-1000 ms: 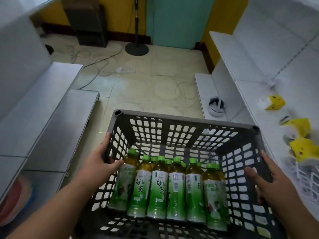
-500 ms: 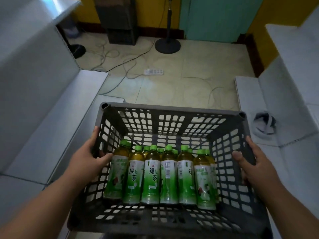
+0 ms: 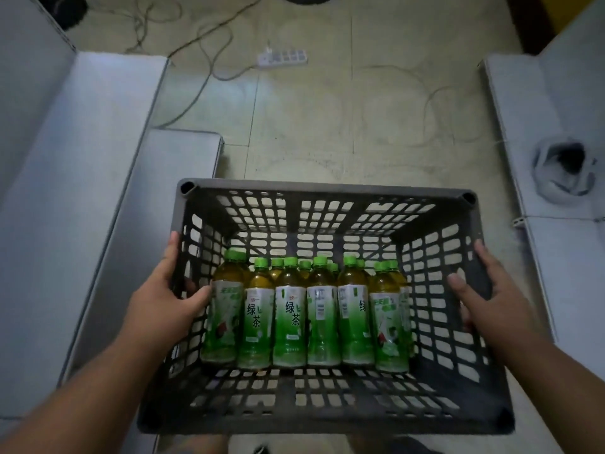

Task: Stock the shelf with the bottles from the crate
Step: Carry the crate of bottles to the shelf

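- Your left hand [image 3: 163,303] grips the crate [image 3: 327,191] wall, thumb hooked inside.
- Your right hand [image 3: 487,299] grips the opposite wall.
- Green-capped bottles [image 3: 291,322] stand upright inside.

— What did the person have on?

— Nothing on the arms that showed. Both forearms were bare from the lower frame edge up to the wrists, with no sleeve or cuff.

— And the hands?

— The left hand [image 3: 163,303], at about eight o'clock, and the right hand [image 3: 491,299], at about four, wore no gloves. Short nails showed on the thumbs. No ring, watch or band was visible.
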Motion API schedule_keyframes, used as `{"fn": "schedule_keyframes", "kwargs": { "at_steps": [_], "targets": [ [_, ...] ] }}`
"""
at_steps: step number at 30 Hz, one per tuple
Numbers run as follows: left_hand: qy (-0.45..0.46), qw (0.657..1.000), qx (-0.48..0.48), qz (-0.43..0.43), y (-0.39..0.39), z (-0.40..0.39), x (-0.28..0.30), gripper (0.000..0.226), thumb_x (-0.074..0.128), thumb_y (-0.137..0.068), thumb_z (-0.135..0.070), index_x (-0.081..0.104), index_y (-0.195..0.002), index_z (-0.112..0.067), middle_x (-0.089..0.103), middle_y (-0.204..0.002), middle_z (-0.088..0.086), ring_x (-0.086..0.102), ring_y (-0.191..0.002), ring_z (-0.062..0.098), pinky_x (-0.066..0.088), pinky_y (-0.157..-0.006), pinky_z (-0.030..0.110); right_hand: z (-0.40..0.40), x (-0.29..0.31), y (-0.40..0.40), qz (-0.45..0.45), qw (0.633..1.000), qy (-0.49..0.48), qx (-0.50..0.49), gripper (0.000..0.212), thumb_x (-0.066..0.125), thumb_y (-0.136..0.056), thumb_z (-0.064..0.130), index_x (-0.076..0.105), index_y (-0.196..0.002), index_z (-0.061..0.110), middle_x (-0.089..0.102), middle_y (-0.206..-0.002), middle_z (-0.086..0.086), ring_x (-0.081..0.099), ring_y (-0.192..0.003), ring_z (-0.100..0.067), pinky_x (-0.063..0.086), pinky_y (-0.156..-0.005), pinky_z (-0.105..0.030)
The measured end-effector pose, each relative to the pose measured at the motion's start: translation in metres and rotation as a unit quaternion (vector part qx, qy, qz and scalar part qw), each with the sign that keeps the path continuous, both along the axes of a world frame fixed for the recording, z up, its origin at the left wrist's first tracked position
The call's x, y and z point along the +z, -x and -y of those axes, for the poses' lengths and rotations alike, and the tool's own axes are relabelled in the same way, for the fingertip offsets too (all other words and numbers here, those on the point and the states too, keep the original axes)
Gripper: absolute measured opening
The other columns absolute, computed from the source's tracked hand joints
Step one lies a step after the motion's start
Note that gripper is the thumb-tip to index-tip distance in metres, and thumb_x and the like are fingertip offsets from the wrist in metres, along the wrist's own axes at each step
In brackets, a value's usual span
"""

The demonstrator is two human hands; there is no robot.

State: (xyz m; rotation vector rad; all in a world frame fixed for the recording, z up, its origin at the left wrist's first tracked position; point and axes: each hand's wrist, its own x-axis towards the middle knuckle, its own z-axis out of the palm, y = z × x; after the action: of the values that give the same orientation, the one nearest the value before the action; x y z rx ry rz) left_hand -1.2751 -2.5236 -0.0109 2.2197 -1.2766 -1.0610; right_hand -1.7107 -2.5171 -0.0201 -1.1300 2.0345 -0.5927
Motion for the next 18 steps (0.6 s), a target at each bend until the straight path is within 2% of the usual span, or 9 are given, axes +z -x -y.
{"fn": "schedule_keyframes", "kwargs": {
  "at_steps": [2,4,6,7,9,11,12,15,18],
  "targets": [
    [-0.013,1.0,0.002,0.005,-0.012,0.009,-0.063,0.1,0.077,-0.084,-0.024,0.01,-0.147,-0.064,0.07,-0.095,-0.007,0.066,-0.086,0.011,0.054,-0.081,0.037,0.007,-0.065,-0.011,0.002,1.0,-0.01,-0.012,0.071,0.066,-0.085,0.05,0.027,-0.142,0.066,0.058,-0.134,-0.02,0.065,-0.071,-0.026,0.053,-0.056,-0.036],
    [-0.026,1.0,-0.001,-0.004,-0.021,0.017,-0.129,0.1,0.077,-0.084,-0.021,0.012,-0.149,-0.06,0.07,-0.107,-0.003,0.067,-0.096,0.018,0.054,-0.093,0.043,0.016,-0.131,-0.018,-0.003,1.0,-0.025,-0.012,0.071,0.066,-0.084,0.051,0.028,-0.142,0.065,0.059,-0.13,-0.025,0.063,-0.077,-0.026,0.053,-0.056,-0.035],
    [-0.026,1.0,-0.002,-0.008,-0.026,0.021,-0.189,0.1,0.076,-0.084,-0.016,0.013,-0.152,-0.054,0.067,-0.11,-0.007,0.064,-0.097,0.015,0.051,-0.098,0.041,0.021,-0.191,-0.023,-0.005,0.999,-0.029,-0.014,0.069,0.066,-0.086,0.048,0.029,-0.141,0.065,0.058,-0.134,-0.022,0.065,-0.081,-0.026,0.055,-0.058,-0.035],
    [-0.022,1.0,-0.006,-0.011,-0.027,0.022,-0.217,0.1,0.075,-0.085,-0.013,0.013,-0.153,-0.05,0.063,-0.105,-0.016,0.062,-0.091,0.007,0.051,-0.095,0.035,0.022,-0.22,-0.025,-0.003,0.999,-0.026,-0.02,0.067,0.066,-0.087,0.047,0.029,-0.139,0.068,0.056,-0.139,-0.018,0.067,-0.088,-0.03,0.058,-0.063,-0.04],
    [-0.019,1.0,-0.01,-0.013,-0.029,0.02,-0.267,0.099,0.074,-0.086,-0.009,0.012,-0.154,-0.047,0.05,-0.091,-0.027,0.053,-0.075,-0.003,0.049,-0.072,0.016,0.026,-0.27,-0.026,-0.004,1.0,-0.017,-0.021,0.063,0.066,-0.087,0.049,0.03,-0.132,0.075,0.051,-0.146,-0.011,0.066,-0.104,-0.037,0.059,-0.077,-0.047],
    [-0.021,1.0,-0.01,-0.015,-0.033,0.021,-0.305,0.099,0.072,-0.087,-0.008,0.011,-0.153,-0.05,0.048,-0.087,-0.026,0.053,-0.07,0.0,0.042,-0.055,0.01,0.032,-0.309,-0.028,0.001,1.0,-0.006,-0.012,0.06,0.066,-0.088,0.049,0.031,-0.127,0.077,0.054,-0.143,-0.013,0.064,-0.096,-0.031,0.058,-0.071,-0.041],
    [-0.027,0.999,-0.012,-0.02,-0.036,0.023,-0.321,0.099,0.071,-0.088,-0.008,0.01,-0.152,-0.053,0.051,-0.09,-0.024,0.057,-0.072,0.002,0.046,-0.055,0.013,0.033,-0.325,-0.028,0.005,1.0,-0.005,-0.015,0.059,0.066,-0.09,0.047,0.031,-0.128,0.077,0.056,-0.14,-0.016,0.062,-0.092,-0.027,0.055,-0.066,-0.037],
    [-0.021,0.999,-0.032,-0.029,-0.041,0.029,-0.35,0.101,0.071,-0.087,-0.012,0.01,-0.146,-0.066,0.064,-0.108,-0.008,0.07,-0.083,0.02,0.061,-0.069,0.044,0.031,-0.356,-0.028,-0.001,1.0,-0.002,-0.019,0.062,0.066,-0.09,0.046,0.03,-0.134,0.073,0.055,-0.139,-0.019,0.056,-0.089,-0.023,0.052,-0.064,-0.035],
    [0.0,0.999,-0.025,-0.027,-0.044,0.033,-0.362,0.091,0.066,-0.091,-0.016,0.012,-0.146,-0.065,0.058,-0.118,0.0,0.07,-0.082,0.023,0.062,-0.065,0.044,0.028,-0.366,-0.029,-0.014,1.0,0.002,-0.02,0.07,0.067,-0.085,0.054,0.027,-0.141,0.066,0.058,-0.138,-0.011,0.063,-0.082,-0.027,0.055,-0.066,-0.038]
  ]
}}
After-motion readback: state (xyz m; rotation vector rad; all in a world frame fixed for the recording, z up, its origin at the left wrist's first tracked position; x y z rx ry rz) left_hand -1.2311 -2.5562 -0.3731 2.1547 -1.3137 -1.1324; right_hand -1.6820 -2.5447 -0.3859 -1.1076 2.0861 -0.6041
